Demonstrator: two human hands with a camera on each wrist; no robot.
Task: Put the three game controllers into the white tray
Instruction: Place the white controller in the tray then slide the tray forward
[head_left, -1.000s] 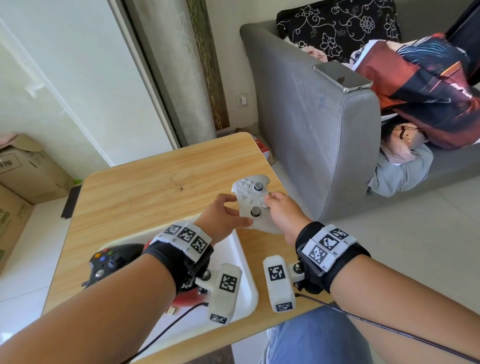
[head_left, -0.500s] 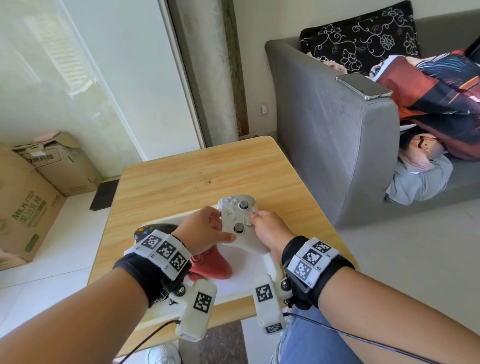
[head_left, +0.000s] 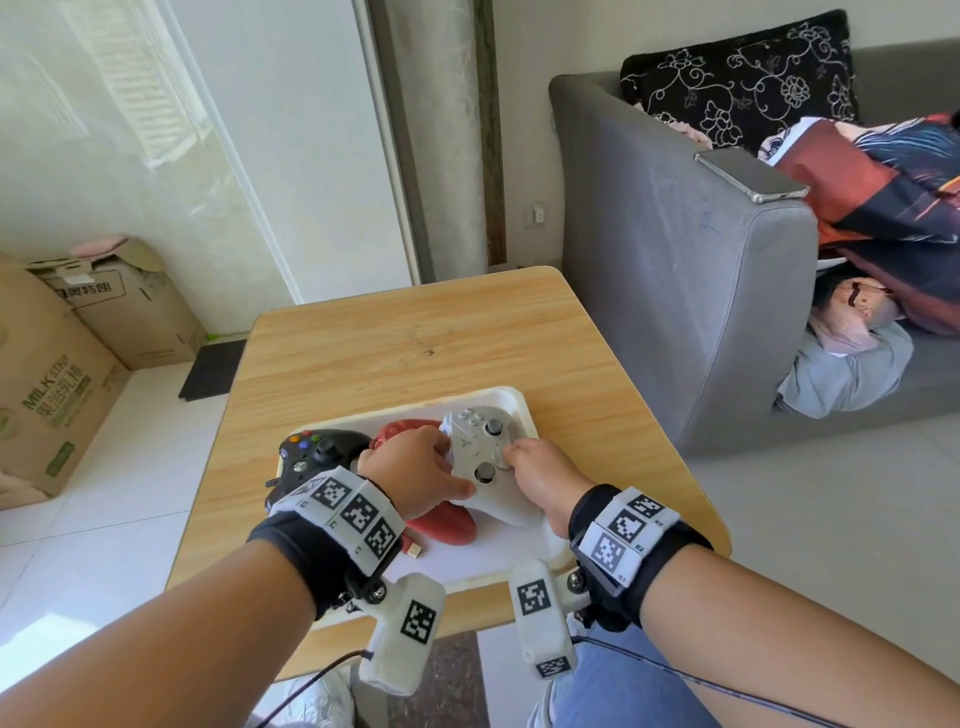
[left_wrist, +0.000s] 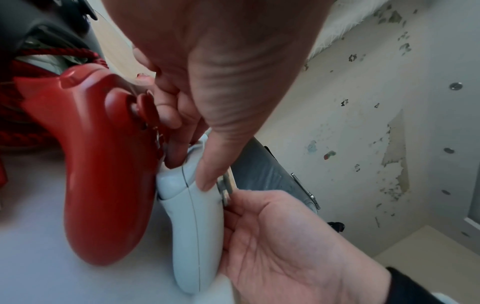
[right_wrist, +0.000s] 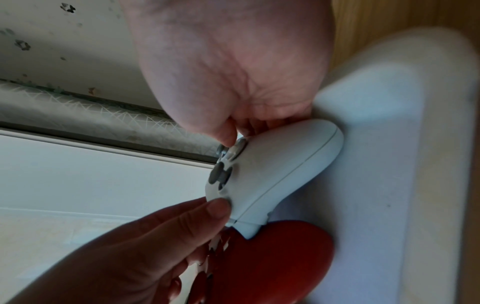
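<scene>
A white game controller sits low in the right part of the white tray, held from both sides. My left hand grips its left grip, thumb on top, fingers underneath. My right hand grips its right side, thumb by the d-pad. A red controller lies beside it in the tray's middle, partly under my left hand. A black controller lies at the tray's left end. In the left wrist view the white controller touches the red controller. The right wrist view shows the white controller against the tray wall.
The tray rests on a small wooden table near its front edge. A grey sofa with a phone on its armrest stands to the right. Cardboard boxes stand on the floor at left.
Both hands have brought the white controller from above the table back and down into the tray, next to the red one. The view has shifted, showing more of the tray.
</scene>
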